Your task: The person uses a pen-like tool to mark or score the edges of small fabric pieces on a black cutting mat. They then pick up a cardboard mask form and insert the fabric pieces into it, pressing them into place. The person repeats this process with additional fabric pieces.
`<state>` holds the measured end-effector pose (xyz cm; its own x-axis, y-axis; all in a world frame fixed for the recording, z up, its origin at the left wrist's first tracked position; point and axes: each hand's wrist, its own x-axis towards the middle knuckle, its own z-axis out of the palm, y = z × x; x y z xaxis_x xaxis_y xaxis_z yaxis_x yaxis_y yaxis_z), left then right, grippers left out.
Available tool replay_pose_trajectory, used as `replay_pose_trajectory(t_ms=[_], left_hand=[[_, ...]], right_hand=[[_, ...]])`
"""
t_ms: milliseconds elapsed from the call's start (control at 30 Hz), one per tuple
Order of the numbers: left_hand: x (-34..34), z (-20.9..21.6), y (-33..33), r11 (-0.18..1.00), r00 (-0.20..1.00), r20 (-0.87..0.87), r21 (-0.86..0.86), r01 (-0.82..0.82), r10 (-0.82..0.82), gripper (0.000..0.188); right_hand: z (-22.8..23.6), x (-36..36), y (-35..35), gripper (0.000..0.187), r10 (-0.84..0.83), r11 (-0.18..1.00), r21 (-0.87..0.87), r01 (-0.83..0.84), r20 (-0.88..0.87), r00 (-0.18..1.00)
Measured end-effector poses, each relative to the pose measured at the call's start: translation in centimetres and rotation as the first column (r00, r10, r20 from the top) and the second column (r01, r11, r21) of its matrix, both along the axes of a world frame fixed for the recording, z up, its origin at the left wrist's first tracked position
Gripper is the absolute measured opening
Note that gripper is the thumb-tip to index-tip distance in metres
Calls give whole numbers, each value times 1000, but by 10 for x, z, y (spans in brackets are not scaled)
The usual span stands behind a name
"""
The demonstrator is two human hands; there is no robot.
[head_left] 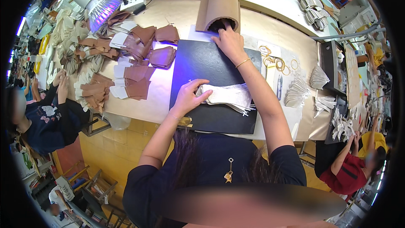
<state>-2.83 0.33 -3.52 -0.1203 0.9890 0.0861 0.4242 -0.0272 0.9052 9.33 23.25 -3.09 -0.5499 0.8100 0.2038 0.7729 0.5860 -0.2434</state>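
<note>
My left hand [188, 98] is closed on the left end of a bundle of white cut pieces [230, 96], thumb laid over it. Narrow strips hang from the bundle's right end. Both rest on a black board [198, 63] in front of me. Stretched forward, my right hand [231, 42] is at the dark mouth of a thick tan roll [223, 0]. One finger extends into the opening and the thumb stands apart; the other fingers are partly hidden. I see nothing held in it.
Brown and white cut pieces [135, 76] lie in stacks at left, under a lamp [99, 8]. Yellow rings [284, 65], a cutter-like tool [279, 86] and fanned white pieces [297, 93] lie at right. People sit at the left [46, 118] and right [346, 164].
</note>
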Motion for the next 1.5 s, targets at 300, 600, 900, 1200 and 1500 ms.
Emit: replay_pose_trajectory(t_ms=[300,600,900,1200,1500], left_hand=[[-1,-1,0,1000,1000,2,-3,5,-5,36],[-1,-2,-1,1000,1000,10,-10,10,-9,36],[-2,-1,-1,1000,1000,-16,-17,17,-17,37],[-1,-2,0,1000,1000,14,0,12,-12,36],[0,2,0,1000,1000,-2,-14,3,-3,37]], right_hand=[[2,0,-3,38,0,1000,-23,-1,-6,1000],[1,-1,1,43,6,1000,-31,-5,41,999],[4,-2,0,45,7,999,-52,-3,62,998],[4,0,-5,42,-12,1000,-9,12,17,1000],[-13,-3,7,20,-3,986,164,6,-13,1000]])
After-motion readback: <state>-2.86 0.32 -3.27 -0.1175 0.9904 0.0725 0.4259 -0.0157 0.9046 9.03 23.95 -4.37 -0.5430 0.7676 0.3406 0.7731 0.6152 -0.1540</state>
